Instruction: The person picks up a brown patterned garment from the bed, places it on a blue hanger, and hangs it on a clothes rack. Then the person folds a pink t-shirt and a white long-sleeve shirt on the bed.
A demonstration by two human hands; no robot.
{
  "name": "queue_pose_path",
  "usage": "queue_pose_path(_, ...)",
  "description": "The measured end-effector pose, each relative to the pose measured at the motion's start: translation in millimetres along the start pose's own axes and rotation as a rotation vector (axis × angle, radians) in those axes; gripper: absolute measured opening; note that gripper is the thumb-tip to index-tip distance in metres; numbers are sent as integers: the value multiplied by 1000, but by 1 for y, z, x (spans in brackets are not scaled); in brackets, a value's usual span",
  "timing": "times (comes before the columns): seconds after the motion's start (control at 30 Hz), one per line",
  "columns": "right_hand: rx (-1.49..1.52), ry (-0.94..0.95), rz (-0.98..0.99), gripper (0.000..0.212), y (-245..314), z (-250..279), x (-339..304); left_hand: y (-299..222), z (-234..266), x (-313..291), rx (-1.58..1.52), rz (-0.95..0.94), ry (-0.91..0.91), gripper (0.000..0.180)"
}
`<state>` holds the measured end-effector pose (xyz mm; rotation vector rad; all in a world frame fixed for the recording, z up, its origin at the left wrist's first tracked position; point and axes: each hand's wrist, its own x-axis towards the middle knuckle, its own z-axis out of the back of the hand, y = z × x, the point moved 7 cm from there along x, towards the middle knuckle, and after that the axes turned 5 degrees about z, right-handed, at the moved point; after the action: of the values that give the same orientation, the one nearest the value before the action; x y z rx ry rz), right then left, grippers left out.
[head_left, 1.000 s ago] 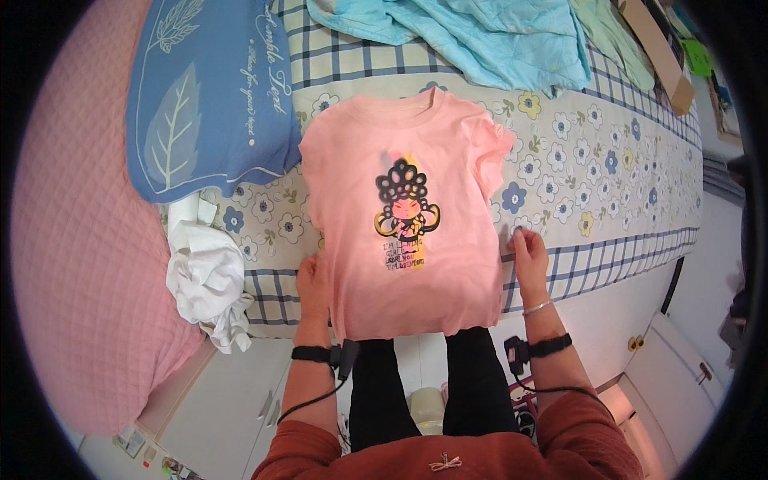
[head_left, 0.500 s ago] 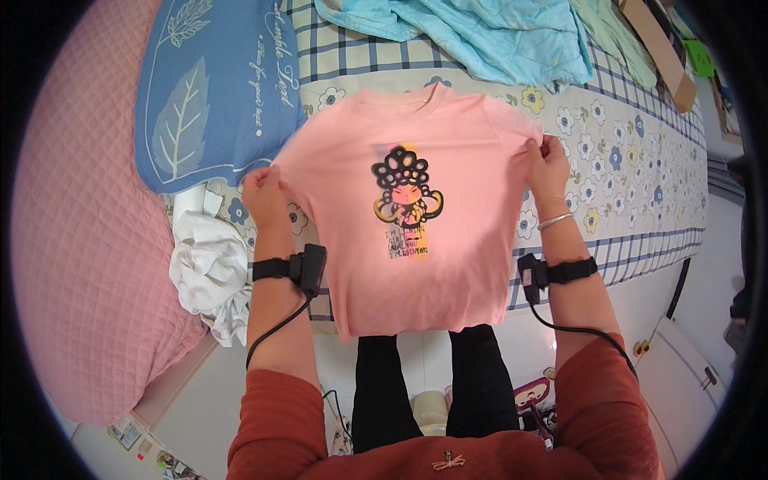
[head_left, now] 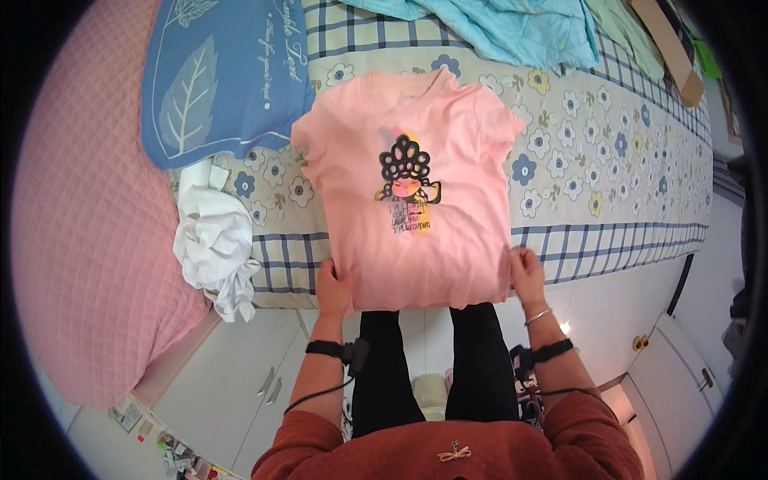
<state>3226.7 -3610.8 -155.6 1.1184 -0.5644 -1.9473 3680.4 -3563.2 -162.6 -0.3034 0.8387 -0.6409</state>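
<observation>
A pink short-sleeved T-shirt (head_left: 468,172) lies front up on the bed, its neckline away from me and its hem at the near edge of the mattress. A cartoon figure with a black headdress is printed on its chest. My left hand (head_left: 334,286) is closed on the left side of the shirt just above the hem. On the opposite side, my right hand (head_left: 526,276) pinches the shirt's edge at about the same height. Some wrinkles run across the lower part of the cloth.
Beneath the shirt is a flowered and checked bedsheet (head_left: 576,152). A blue pillow cover (head_left: 228,88) and a crumpled white cloth (head_left: 212,248) lie at left, beside a pink quilted cover (head_left: 96,216). Light-blue fabric (head_left: 520,32) and a cardboard piece (head_left: 672,52) are at the far side.
Both hands have left the sleeves and come down toward me to the shirt's lower sides. The shirt, stretched between the hands before, now lies on the bed with its sleeves loose.
</observation>
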Motion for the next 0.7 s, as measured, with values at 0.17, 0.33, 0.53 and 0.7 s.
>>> queue_pose_path(0.17,-202,214,-75,26,-25,-11,-46,40,0,-32,-73,189,104,19)
queue_pose_path(0.33,118,290,-181,23,-40,5,-74,40,31,-60,-517,246,190,10)
queue_pose_path(0.53,158,356,-395,22,-61,27,-120,68,54,-99,-437,417,177,13)
queue_pose_path(0.7,157,382,-460,22,-72,20,-123,87,54,-104,-438,348,178,19)
